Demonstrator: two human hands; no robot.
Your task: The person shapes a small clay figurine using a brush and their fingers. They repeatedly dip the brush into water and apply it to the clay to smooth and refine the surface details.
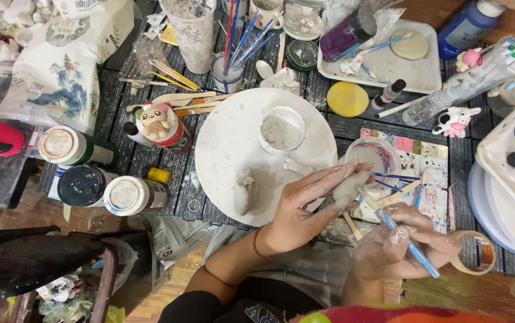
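My left hand [305, 206] holds a small pale clay piece [349, 188] between its fingers, just off the right edge of a round white board [227, 143]. My right hand [404, 245] grips a blue-handled brush [402, 237] whose tip touches the clay piece. On the board stand a small white cup of grey slip [281, 130] and a grey clay lump [246, 190]. A clear plastic cup [376, 157] sits just beyond my fingertips.
Paint jars [127, 195] and a small animal figurine on a can [159, 122] stand left of the board. Cups of brushes [228, 66], a white tray [389, 69], a yellow disc [347, 98], a marker pack [484, 72] and a tape roll [475, 254] surround the work area.
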